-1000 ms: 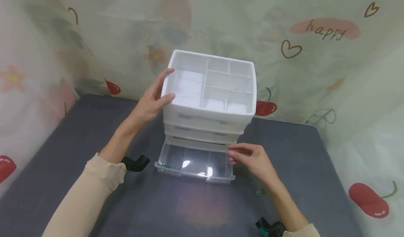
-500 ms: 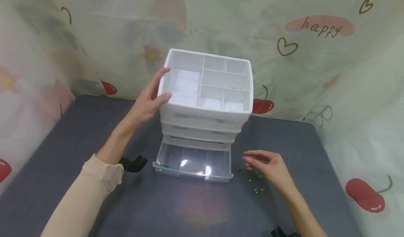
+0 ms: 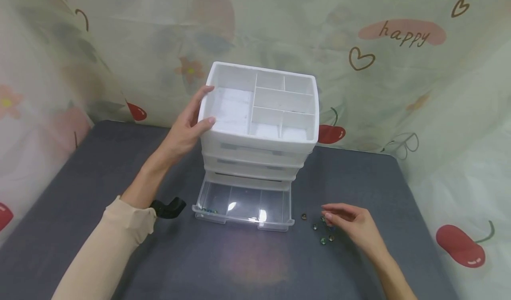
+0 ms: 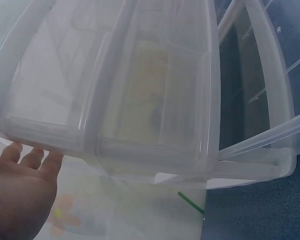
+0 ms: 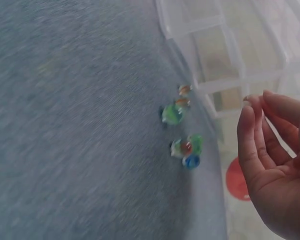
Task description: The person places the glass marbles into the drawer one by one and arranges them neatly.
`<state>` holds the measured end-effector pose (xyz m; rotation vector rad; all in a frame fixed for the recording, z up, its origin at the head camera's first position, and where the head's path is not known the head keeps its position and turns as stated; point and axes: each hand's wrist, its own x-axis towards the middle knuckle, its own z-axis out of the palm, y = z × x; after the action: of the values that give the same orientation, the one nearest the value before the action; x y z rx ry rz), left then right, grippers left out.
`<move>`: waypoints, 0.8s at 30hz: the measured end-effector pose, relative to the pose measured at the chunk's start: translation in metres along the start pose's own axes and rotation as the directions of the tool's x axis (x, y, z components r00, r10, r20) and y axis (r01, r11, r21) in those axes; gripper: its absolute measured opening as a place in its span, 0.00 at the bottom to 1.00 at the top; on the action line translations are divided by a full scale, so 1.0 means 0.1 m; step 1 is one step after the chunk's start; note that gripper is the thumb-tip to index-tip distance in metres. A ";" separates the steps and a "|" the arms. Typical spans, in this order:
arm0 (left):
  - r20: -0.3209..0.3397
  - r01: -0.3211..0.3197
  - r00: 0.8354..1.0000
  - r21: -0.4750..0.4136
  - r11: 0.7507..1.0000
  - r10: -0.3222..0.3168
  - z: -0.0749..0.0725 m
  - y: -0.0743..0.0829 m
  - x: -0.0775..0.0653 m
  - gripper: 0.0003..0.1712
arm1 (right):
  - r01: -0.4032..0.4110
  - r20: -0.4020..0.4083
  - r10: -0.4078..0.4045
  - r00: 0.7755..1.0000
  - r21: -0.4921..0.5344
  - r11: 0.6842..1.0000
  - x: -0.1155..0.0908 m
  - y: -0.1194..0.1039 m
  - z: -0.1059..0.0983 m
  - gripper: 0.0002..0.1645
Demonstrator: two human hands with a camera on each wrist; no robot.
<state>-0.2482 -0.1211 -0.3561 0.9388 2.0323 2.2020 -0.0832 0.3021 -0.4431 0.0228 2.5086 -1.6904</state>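
Observation:
A white plastic drawer organizer (image 3: 259, 136) stands on the dark table, with a compartmented tray on top. My left hand (image 3: 181, 136) holds its left rim, thumb and index fingertip over the edge. In the left wrist view, other fingers lie against the side wall. The clear bottom drawer (image 3: 277, 225) is pulled out, with several glass marbles (image 3: 209, 211) at its front left. My right hand (image 3: 357, 229) hovers by loose glass marbles right of the drawer, fingers loosely bent. The right wrist view shows green (image 5: 172, 115), blue (image 5: 191, 161) and orange-streaked marbles (image 5: 184, 90); nothing shows between thumb and fingers.
The upper drawers (image 3: 249, 167) are shut. Behind the dark table (image 3: 159, 255) hangs a patterned cloth (image 3: 259, 25), with more cloth at both sides. A black wrist device (image 3: 169, 208) sits on the left forearm.
My right hand has moved from over the drawer's right edge, rightward and toward me, to the loose marbles. My left hand keeps its hold on the organizer; the view has shifted slightly.

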 end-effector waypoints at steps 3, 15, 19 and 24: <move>0.000 0.001 1.000 0.002 1.000 -0.001 0.00 0.00 0.00 0.38 | -0.009 -0.013 0.009 1.000 -0.007 1.000 -0.05 0.05 -0.02 0.22; -0.005 -0.007 1.000 -0.004 1.000 0.007 0.02 0.00 0.00 0.38 | -0.028 -0.038 0.027 0.999 -0.015 1.000 -0.22 0.25 -0.09 0.19; -0.012 0.010 1.000 -0.009 1.000 -0.010 0.02 0.01 0.00 0.38 | -0.065 -0.050 0.063 0.997 -0.039 0.997 -0.27 0.32 -0.09 0.19; -0.014 0.021 1.000 -0.016 1.000 -0.021 0.03 0.01 0.00 0.37 | -0.086 -0.066 0.082 0.994 -0.059 0.994 -0.32 0.41 -0.09 0.18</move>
<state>-0.2464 -0.1187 -0.3550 0.8985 2.0184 2.2166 -0.0494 0.3272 -0.4739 0.1776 2.5651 -1.6039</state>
